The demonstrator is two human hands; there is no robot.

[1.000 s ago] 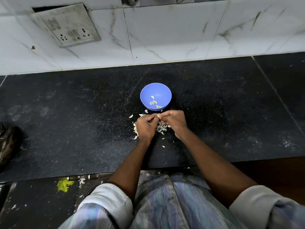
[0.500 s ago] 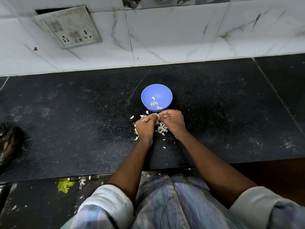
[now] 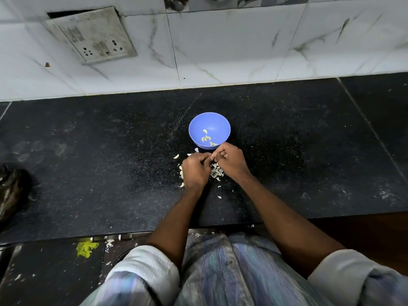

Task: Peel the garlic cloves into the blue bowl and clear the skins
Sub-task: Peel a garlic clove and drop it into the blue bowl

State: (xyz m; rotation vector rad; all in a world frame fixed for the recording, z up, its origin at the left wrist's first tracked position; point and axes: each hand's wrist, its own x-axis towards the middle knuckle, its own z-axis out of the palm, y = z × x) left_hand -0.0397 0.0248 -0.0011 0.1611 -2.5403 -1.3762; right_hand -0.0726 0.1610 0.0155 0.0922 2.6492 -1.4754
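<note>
Nearest the camera, below the counter's near edge, a yellow-green scrap (image 3: 86, 248) and pale flecks lie on a dark lower surface to the left of the person's lap. On the black counter (image 3: 88, 173) beyond, both hands work close together at the middle: the left hand (image 3: 195, 170) is curled, its fingertips meeting those of the right hand (image 3: 229, 161), and between them they pinch a small pale piece, seemingly a garlic clove (image 3: 213, 154), too small to tell how much skin is left on it. Since a second ago the hands have barely shifted; the right one has lifted a little toward the bowl's near rim, which suggests the clove is nearly stripped and about to be dropped in. Under and around the hands sits a heap of skins (image 3: 216, 172), with loose bits scattered to the left and nearer the camera, so the clearing is not yet begun. Just beyond the fingers stands the blue bowl (image 3: 218, 122), holding a few peeled cloves (image 3: 207, 138), the same few as before. Farther off, a switch plate (image 3: 90, 35) is set in the marbled wall tiles.
</note>
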